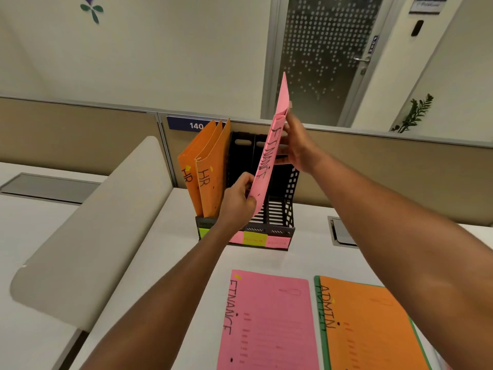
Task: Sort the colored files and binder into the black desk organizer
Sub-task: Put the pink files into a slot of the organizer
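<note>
Both hands (296,145) on pink file (269,156) over organizer (282,206).

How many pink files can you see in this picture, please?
2. One pink file is held upright by both hands over the black organizer. The other pink file lies flat on the desk nearer the camera. More could lie hidden beneath it.

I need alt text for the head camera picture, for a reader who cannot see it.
Both hands, left and right, hold a pink file tilted above a black desk organizer whose left slot holds two orange files. Another pink file and an orange file lie on the desk.
</note>
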### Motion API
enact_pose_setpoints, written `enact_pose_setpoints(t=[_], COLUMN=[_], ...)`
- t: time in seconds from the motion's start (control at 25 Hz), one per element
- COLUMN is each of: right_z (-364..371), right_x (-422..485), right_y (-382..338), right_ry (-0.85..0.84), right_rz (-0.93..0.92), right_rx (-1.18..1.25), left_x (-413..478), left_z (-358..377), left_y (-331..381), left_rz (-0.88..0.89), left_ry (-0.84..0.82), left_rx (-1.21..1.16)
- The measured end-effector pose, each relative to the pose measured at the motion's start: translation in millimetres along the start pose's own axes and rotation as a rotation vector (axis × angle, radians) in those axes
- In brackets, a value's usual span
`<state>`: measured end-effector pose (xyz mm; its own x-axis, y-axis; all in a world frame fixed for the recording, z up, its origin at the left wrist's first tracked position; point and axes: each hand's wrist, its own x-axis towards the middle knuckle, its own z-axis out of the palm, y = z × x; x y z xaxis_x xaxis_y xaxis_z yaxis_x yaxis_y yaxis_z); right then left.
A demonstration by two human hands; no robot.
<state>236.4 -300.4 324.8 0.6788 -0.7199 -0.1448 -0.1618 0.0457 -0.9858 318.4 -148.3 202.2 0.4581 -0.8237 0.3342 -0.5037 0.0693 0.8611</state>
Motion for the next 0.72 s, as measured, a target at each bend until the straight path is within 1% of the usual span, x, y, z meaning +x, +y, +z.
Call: enact_pose_setpoints(t=[0.2,0.36,0.48,0.6,0.72], right_z=[-7,-6,-2,12,26], right_x=[30,47,56,56,53], right_y=[8,26,50,73,80], right_ry=[0.031,-0.012,0.019,-0.005,-0.026], right_rz=[0.068,0.15,0.225,0.312,0.347], right_rx=[-0.007,-0.062,-0.082,-0.093,-0.064], left_x=[35,37,31,29,31], left_z=[34,52,60,62,59], left_y=[-48,-82,-104,-118,-118], left_rz=[-0.086,-0.191,-0.281,-0.4,-0.436], left_ry=[-0.034,-0.032,-0.034,-0.005,0.018], left_rx=[0.05,0.087,0.126,0.144,0.155])
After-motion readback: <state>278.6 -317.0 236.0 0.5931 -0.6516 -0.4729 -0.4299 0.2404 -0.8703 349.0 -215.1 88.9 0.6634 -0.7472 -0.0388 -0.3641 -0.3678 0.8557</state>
